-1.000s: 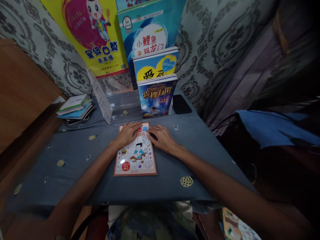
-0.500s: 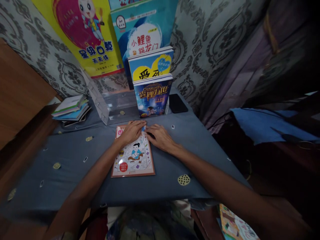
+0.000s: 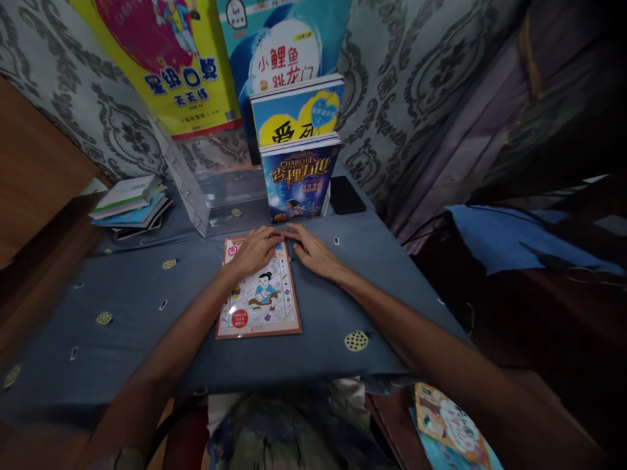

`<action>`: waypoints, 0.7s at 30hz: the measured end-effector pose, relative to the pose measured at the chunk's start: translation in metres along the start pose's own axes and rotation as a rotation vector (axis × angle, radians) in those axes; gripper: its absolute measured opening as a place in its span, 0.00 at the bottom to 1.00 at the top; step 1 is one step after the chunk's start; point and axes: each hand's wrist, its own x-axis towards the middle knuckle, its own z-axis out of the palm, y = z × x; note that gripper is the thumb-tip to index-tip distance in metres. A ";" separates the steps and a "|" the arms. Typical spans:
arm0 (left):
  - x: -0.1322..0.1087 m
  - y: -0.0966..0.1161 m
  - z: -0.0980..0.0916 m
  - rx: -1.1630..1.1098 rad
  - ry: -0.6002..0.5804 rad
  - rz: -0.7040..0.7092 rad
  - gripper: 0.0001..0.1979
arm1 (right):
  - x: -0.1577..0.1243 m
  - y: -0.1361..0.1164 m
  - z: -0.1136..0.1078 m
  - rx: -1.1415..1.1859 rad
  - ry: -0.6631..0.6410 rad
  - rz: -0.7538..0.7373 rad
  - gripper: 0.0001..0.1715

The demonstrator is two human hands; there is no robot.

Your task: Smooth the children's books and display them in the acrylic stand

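Note:
A thin picture book [image 3: 267,313] lies flat on the cloth-covered table [image 3: 386,287], its cover showing a seated figure in blue. My left hand [image 3: 257,251] rests palm down over the book's upper part, fingers stretched out and hiding some of the title. At the top right corner of the book is my right hand [image 3: 313,251], its fingers extended and thumb apart. The fingertips of both hands meet, or nearly meet, near the top edge. Neither hand grips anything.
Behind the book, a clear plastic rack [image 3: 196,205] holds upright books, with a dark blue book [image 3: 298,179] in front. A black phone [image 3: 347,196] lies to its right. A stack of books [image 3: 130,199] sits at the far left. Another book [image 3: 450,421] is below the table's right side.
The whole view has shifted slightly. My right hand's fingers have straightened and reach closer to my left fingertips. The book still lies flat under my left hand.

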 end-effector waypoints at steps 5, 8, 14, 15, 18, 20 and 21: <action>-0.001 0.003 -0.002 -0.026 -0.013 0.028 0.16 | 0.002 0.000 0.003 -0.120 -0.027 -0.020 0.31; -0.006 0.010 -0.004 -0.052 -0.036 0.067 0.16 | 0.002 -0.002 0.003 -0.164 -0.035 -0.012 0.27; -0.033 0.038 -0.015 -0.112 -0.100 0.167 0.18 | 0.002 -0.004 0.003 -0.165 -0.049 0.002 0.30; -0.039 0.044 -0.017 -0.130 -0.118 0.182 0.19 | 0.002 -0.004 0.003 -0.164 -0.051 0.002 0.30; -0.058 0.065 -0.024 -0.185 -0.171 0.221 0.20 | 0.001 -0.003 0.003 -0.174 -0.049 -0.005 0.30; -0.070 0.080 -0.028 -0.221 -0.179 0.238 0.20 | 0.001 -0.003 0.004 -0.183 -0.048 -0.014 0.30; -0.075 0.086 -0.029 -0.234 -0.176 0.249 0.19 | 0.002 -0.002 0.004 -0.186 -0.048 -0.019 0.29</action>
